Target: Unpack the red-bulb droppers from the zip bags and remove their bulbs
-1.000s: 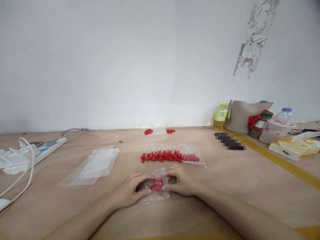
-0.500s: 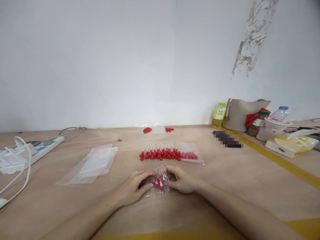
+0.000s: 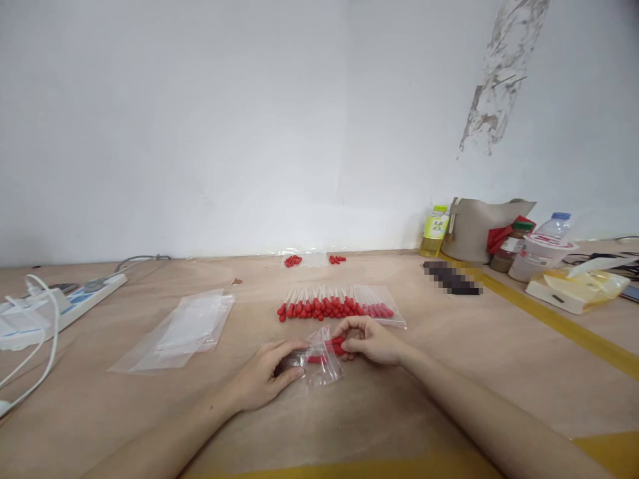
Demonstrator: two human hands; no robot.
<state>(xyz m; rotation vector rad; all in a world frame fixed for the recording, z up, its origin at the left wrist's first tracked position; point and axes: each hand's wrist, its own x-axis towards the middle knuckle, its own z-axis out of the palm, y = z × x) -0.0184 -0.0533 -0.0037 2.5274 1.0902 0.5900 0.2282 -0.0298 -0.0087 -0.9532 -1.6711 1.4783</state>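
A clear plastic zip bag lies on the table between my hands, with a red piece showing inside it. My left hand grips the bag's left side between thumb and fingers. At the bag's right end, my right hand is closed on several small red rubbery pieces, partly hidden by its fingers and the film. Just beyond the hands lies a row of pale sticks with red bulb-shaped heads. The row's right end is in or under another clear bag.
Flat clear bags lie stacked at left, near a power strip with white cables. By the wall are two small groups of red pieces. A tea bottle, a grey holder, a cup and a tissue pack stand right.
My right hand has moved slightly up and right, and red pieces now show in its fingers at the bag's end. Fewer red pieces show in the bag. My left hand stays nearly still.
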